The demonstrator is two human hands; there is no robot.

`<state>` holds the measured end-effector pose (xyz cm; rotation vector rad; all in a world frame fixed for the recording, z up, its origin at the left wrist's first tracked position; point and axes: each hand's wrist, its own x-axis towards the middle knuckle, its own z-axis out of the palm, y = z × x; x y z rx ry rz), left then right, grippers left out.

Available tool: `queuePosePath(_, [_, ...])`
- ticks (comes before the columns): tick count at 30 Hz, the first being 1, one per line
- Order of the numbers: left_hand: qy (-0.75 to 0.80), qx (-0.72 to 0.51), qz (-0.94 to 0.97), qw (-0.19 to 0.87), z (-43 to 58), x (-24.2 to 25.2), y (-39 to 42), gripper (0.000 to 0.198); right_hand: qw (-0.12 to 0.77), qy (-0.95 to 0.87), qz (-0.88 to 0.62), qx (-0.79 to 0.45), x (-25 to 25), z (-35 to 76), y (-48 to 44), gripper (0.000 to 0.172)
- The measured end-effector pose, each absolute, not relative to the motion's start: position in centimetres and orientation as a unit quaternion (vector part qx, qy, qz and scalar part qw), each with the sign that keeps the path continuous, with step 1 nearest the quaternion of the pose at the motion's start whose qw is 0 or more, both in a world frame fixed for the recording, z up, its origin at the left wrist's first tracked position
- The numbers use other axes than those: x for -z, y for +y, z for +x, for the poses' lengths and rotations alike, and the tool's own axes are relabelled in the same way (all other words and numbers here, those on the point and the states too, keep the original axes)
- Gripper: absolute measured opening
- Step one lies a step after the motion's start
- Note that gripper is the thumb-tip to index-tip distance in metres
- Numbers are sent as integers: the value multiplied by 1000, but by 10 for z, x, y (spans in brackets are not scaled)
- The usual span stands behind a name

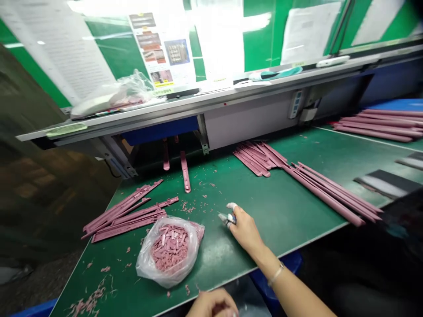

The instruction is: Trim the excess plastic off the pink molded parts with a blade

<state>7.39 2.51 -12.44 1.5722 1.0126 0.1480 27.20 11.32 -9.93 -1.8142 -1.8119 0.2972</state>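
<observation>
My right hand (244, 226) is over the green tabletop, to the right of the plastic bag. Its fingers are closed round a small pointed tool (224, 217) with a blue part; the exact kind is too small to make out. White coverings sit on some fingertips. At the bottom edge, my left hand (211, 304) is near the table's front edge with its fingers curled; part of it is cut off, and anything inside is hidden. A clear plastic bag (145, 259) stands open between the hands and the left-hand strips, filled with pink scraps (170, 251).
Long pink plastic strips (132, 215) lie left of the bag. A single strip (185, 171) lies behind it. More pink strips (253, 158) and long pink pieces (330, 193) lie to the right. Shavings (87, 304) are scattered on the green table (280, 198). A shelf (185, 103) overhangs the back.
</observation>
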Motion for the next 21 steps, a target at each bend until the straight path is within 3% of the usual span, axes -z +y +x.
queuePosePath(3, [501, -231, 600, 579, 71, 91, 37, 64, 361, -704, -586, -173, 84, 245, 96, 40])
queuePosePath(7, [513, -387, 525, 558, 66, 69, 45, 64, 433, -730, -461, -261, 71, 207, 78, 59])
queuePosePath(12, [524, -390, 546, 524, 48, 56, 34, 60, 423, -769, -416, -238, 73, 186, 78, 55])
queuePosePath(17, [571, -373, 612, 400, 14, 25, 41, 58, 410, -762, -462, -195, 81, 197, 94, 43])
queuePosePath(21, [637, -328, 653, 244, -41, 21, 57, 32, 368, -730, -559, -137, 103, 223, 101, 36])
